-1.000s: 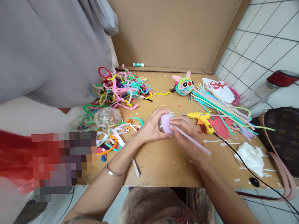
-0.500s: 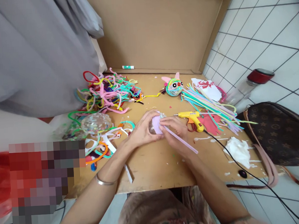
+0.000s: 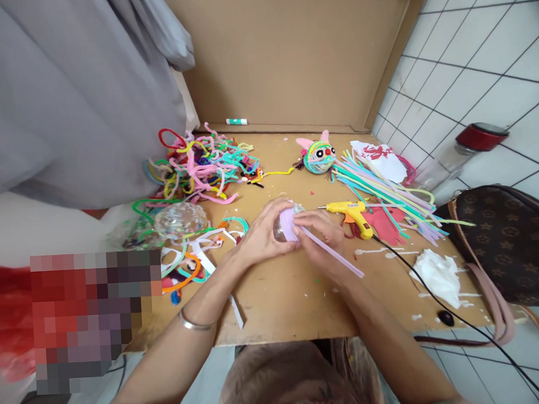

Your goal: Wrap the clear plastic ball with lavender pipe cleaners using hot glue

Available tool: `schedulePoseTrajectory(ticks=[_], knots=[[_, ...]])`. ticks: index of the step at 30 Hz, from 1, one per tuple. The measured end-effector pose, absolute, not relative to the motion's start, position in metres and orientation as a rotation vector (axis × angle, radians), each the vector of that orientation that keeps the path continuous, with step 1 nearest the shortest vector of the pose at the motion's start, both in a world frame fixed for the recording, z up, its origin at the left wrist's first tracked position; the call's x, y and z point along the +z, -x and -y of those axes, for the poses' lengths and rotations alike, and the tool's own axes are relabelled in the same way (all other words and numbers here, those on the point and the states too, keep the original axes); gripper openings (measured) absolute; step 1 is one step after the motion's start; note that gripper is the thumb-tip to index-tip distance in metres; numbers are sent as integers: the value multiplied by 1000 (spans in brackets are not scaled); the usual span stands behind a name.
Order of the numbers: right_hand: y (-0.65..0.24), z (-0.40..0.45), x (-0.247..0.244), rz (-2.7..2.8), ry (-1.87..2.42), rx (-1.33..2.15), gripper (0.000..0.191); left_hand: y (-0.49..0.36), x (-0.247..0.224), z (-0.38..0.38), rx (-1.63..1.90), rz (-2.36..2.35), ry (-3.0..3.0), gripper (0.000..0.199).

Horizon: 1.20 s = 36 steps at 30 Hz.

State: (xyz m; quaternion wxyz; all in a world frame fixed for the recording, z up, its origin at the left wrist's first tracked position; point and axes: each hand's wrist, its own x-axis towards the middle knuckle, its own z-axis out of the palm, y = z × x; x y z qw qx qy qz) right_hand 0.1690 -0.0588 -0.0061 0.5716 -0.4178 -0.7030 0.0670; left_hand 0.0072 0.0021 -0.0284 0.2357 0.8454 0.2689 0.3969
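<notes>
My left hand (image 3: pixel 267 231) is wrapped round a small clear ball (image 3: pixel 279 228) from its left side. Lilac pipe cleaners (image 3: pixel 289 224) cover part of the ball in a band. My right hand (image 3: pixel 319 232) pinches the lilac strip against the ball's right side, and a loose lilac length (image 3: pixel 338 255) sticks out toward the lower right. Just right of my right hand lies a yellow glue gun (image 3: pixel 351 213). Beyond my hands sits a finished-looking ball with pink ears and eyes (image 3: pixel 320 156).
Tangled pipe cleaners (image 3: pixel 199 163) and a clear ball (image 3: pixel 180 220) lie at the left. Straight pipe cleaners (image 3: pixel 386 190), white tissue (image 3: pixel 437 277), a bottle (image 3: pixel 457 156) and a brown bag (image 3: pixel 502 244) are at the right. A black cord (image 3: pixel 418 275) crosses the table's right side.
The whole view has shifted slightly, so things appear a little farther right. Both hands keep their hold on the ball and the lilac strip, with little visible movement.
</notes>
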Motion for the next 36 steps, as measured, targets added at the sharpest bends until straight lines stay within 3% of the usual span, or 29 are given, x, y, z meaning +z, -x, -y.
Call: schedulePoseTrajectory(ticks=[15, 24, 36], knots=[[-170, 58, -7, 1676, 965, 169, 10, -7, -26, -1, 1136, -711, -2300, 65], [-167, 64, -2, 1616, 1006, 205, 21, -10, -30, 1, 1097, -757, -1970, 67], [-167, 62, -6, 1401, 1128, 221, 18, -9, -10, 7, 955, -875, -1706, 69]])
